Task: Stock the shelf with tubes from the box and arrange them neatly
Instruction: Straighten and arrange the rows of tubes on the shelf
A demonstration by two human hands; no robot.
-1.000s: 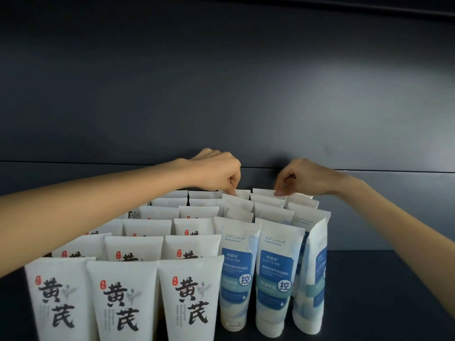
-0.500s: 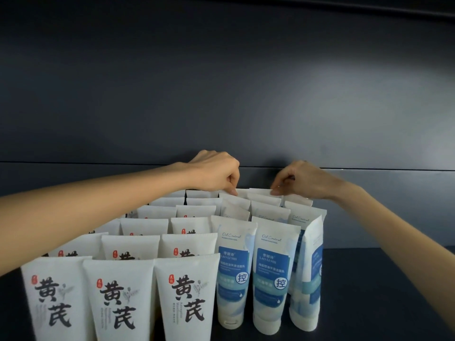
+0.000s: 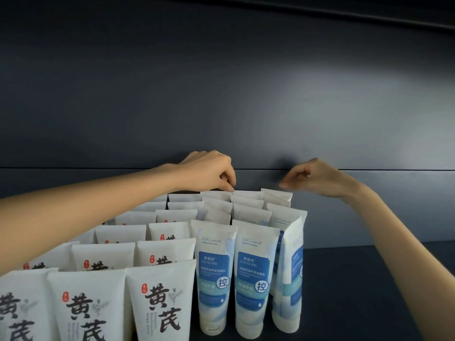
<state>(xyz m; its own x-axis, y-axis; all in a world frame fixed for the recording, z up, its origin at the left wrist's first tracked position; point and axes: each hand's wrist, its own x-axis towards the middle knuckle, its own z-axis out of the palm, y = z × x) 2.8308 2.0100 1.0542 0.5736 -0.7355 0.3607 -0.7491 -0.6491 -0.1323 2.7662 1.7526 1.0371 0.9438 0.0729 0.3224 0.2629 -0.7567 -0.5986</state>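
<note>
White tubes with black characters [image 3: 160,303] stand in rows on the left of the dark shelf [image 3: 357,291]. To their right stand three rows of blue-and-white tubes [image 3: 256,279]. My left hand [image 3: 209,171] reaches over the rows, and its curled thumb and finger pinch the top edge of a back-row blue tube [image 3: 247,193]. My right hand [image 3: 317,175] hovers just above and right of the rearmost right tube [image 3: 277,194], its fingers loosely curled and holding nothing. The front right tube [image 3: 290,279] is turned sideways and leans. No box is in view.
The dark back panel [image 3: 246,107] of the shelf rises right behind the last tubes. Bare shelf floor lies to the right of the blue tubes, under my right forearm.
My right hand has lifted off the back right tubes and moved right. My left hand stays at the back row. The view has moved closer.
</note>
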